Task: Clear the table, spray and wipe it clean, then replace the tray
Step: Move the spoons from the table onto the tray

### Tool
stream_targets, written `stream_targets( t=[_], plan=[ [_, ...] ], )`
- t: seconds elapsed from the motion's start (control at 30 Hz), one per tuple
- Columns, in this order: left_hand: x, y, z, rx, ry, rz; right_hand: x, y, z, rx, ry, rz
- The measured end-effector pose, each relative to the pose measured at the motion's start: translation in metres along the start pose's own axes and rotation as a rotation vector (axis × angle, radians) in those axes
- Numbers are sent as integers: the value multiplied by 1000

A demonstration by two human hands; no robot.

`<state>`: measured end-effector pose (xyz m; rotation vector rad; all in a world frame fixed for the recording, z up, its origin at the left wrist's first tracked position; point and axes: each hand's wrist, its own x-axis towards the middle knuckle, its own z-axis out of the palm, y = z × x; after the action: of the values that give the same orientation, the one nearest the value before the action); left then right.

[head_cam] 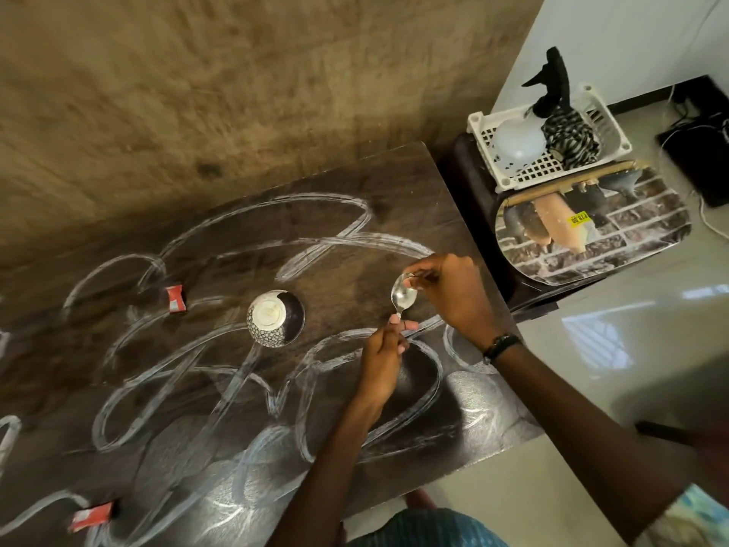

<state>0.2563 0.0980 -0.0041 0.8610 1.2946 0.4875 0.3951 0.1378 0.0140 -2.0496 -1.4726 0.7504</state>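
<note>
Right of the bowl (275, 317), both hands are holding a spoon (403, 297) above the table (236, 388): left hand (384, 355) pinching its handle, right hand (449, 288) apparently gripping its bowl end. The tray (591, 227) is lying farther right.

Glossy dark table (394, 183), shiny metal spoon (403, 297)
The basket (513, 179) looked white perforated plastic; the tray (639, 238) glossy printed; the bowl (290, 321) glazed; the wall (197, 92) rough, matt.

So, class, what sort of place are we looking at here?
Probably a home dining area: a dark table with a bowl, both hands holding a spoon, and a tray beside a white basket.
</note>
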Motion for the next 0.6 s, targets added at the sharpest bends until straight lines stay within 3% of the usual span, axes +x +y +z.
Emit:
stream_targets(
  t=[0.1, 0.3, 0.47, 0.6],
  plan=[
    [-3, 1, 7, -39, -9, -1, -4, 2, 0, -65, 55, 15],
    [-7, 4, 14, -84, -32, -11, -2, 10, 1, 192, 14, 127],
    [-7, 5, 23, -111, -53, -30, -2, 19, -1, 223, 47, 89],
    [-1, 6, 32, -149, 2, -60, -9, 21, -10, 350, 63, 241]
  ],
)
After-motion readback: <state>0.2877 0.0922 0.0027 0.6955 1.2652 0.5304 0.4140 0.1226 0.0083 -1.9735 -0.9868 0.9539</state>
